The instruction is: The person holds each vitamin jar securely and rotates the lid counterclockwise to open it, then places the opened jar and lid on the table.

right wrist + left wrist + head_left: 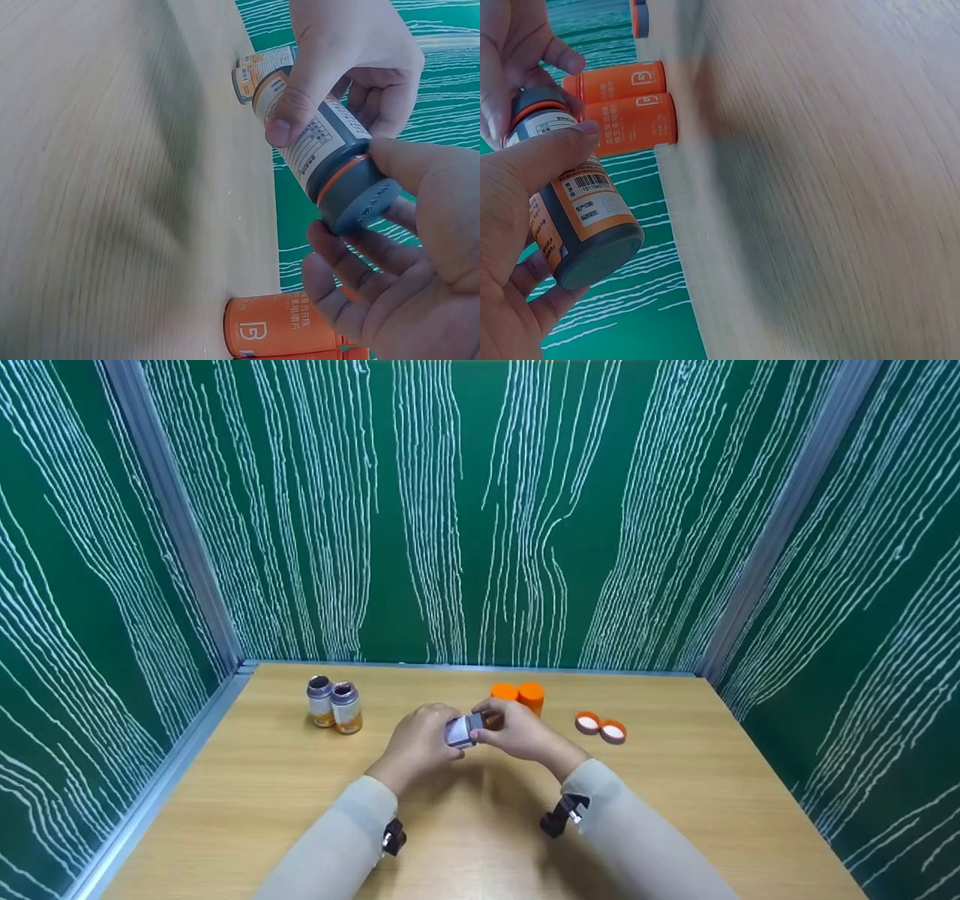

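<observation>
My left hand (420, 744) grips a dark grey supplement bottle (592, 206) with a white and orange label, its thumb across the label. The bottle is held tilted above the table. At its other end is a grey cap (360, 196) with an orange ring at its edge. My right hand (523, 733) pinches this cap between thumb and fingers. Just beyond the right hand stand two orange canisters (531, 697), partly hidden by it in the head view.
Two uncapped grey bottles (346, 709) stand together at the left on the wooden table (225, 795). Right of the canisters lie two orange-rimmed caps (600, 727), white insides up. Green walls (517, 510) with white wavy lines enclose the table's back and sides.
</observation>
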`<state>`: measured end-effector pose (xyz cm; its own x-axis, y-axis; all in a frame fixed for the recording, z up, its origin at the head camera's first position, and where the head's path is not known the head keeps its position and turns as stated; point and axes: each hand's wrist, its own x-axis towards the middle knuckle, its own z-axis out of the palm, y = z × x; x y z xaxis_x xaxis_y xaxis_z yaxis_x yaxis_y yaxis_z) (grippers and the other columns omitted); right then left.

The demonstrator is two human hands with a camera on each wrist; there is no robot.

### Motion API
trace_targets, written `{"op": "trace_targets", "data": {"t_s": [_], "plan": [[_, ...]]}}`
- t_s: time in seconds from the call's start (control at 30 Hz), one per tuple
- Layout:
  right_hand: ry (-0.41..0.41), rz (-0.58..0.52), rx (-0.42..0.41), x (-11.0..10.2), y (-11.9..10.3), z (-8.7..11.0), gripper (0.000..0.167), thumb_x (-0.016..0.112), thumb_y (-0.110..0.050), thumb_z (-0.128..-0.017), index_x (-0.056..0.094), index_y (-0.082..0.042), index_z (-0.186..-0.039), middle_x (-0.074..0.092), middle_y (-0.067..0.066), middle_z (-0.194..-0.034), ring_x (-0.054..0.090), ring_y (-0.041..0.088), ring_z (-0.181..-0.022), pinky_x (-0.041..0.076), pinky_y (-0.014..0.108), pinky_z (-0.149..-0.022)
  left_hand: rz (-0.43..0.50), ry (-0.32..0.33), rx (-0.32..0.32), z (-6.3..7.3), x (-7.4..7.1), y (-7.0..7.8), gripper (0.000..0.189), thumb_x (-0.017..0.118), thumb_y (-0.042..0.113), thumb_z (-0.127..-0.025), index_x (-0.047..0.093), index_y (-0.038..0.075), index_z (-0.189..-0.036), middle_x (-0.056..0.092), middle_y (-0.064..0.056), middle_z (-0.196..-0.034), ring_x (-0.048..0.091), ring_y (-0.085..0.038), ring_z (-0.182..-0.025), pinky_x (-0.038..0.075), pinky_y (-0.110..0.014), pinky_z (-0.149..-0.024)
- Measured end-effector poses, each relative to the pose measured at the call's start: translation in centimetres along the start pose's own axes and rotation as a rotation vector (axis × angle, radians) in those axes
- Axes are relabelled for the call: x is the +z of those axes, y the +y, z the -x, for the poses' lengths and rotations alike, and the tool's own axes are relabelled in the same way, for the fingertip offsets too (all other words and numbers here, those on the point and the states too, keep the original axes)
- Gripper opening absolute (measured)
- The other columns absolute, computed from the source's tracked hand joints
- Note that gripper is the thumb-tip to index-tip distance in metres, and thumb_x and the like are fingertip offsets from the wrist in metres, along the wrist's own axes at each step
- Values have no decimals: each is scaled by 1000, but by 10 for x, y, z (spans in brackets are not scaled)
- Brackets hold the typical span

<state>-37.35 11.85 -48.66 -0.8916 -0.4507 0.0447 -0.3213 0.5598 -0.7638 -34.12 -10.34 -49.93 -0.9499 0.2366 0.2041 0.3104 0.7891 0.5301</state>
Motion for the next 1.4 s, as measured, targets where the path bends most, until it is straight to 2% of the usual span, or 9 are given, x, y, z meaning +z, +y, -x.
{"op": "trace_targets", "data": {"t_s": [0.27, 0.4, 0.6, 0.67, 0.77, 0.9, 1.0, 1.27, 1.4], "plan": [[-4, -9, -42, -3, 0, 3, 44, 89, -10, -99, 72, -16, -139, 74, 10, -139, 70, 36, -127, 60, 60, -117, 1, 9, 4, 0, -1, 0, 46, 100, 22, -89, 79, 13, -129, 77, -5, -123, 66, -23, -109, 62, -46, -110], [7, -22, -37, -2, 0, 3, 48, 90, -19, -100, 71, -21, -144, 74, 7, -141, 71, 33, -129, 61, 57, -116, 5, 12, 13, 1, -1, -1, 46, 100, 22, -89, 79, 13, -129, 78, -5, -124, 67, -23, -110, 62, -47, -110], [49, -81, 60, -1, -1, 2, 46, 76, -40, -111, 68, -22, -153, 74, 10, -146, 72, 32, -125, 65, 52, -110, -4, 17, 21, 0, -1, -1, 50, 101, 21, -88, 79, 12, -132, 79, -7, -128, 69, -25, -115, 61, -50, -114], [63, -83, 90, 0, -1, 1, 46, 72, -44, -113, 70, -19, -151, 75, 12, -143, 73, 32, -119, 67, 49, -106, -6, 17, 22, 0, -1, 0, 51, 101, 21, -87, 79, 11, -132, 79, -8, -128, 70, -26, -115, 61, -51, -114], [64, -63, 120, 2, -1, 0, 50, 69, -50, -113, 71, -15, -149, 77, 13, -134, 74, 29, -107, 68, 40, -89, -19, 20, 34, 0, 1, 0, 51, 102, 21, -87, 79, 10, -131, 79, -8, -128, 69, -26, -113, 62, -50, -112], [39, -35, 125, 4, 0, 0, 54, 67, -53, -113, 74, -11, -145, 81, 11, -116, 76, 29, -92, 60, 30, -68, -45, 18, 45, 0, 2, 0, 51, 102, 23, -87, 78, 10, -130, 79, -8, -127, 69, -26, -112, 63, -49, -111], [30, -27, 121, 5, 1, -1, 51, 70, -51, -112, 76, -10, -142, 81, 8, -107, 77, 31, -89, 56, 26, -64, -48, 9, 37, 0, 2, 0, 51, 102, 24, -88, 78, 11, -131, 78, -8, -127, 68, -25, -112, 63, -49, -111], [19, -45, 114, 4, 0, 1, 39, 78, -40, -109, 75, -12, -137, 78, 9, -111, 76, 42, -105, 63, 30, -74, -37, 21, 49, 0, 2, 0, 47, 102, 19, -86, 79, 11, -127, 79, -7, -124, 69, -24, -111, 63, -48, -111], [14, -44, 106, 2, -2, 3, 39, 81, -33, -107, 73, -13, -140, 78, 9, -119, 75, 35, -106, 68, 37, -88, -29, 25, 48, 0, 1, 0, 46, 102, 17, -85, 80, 10, -125, 79, -8, -123, 69, -25, -110, 63, -48, -110]]}}
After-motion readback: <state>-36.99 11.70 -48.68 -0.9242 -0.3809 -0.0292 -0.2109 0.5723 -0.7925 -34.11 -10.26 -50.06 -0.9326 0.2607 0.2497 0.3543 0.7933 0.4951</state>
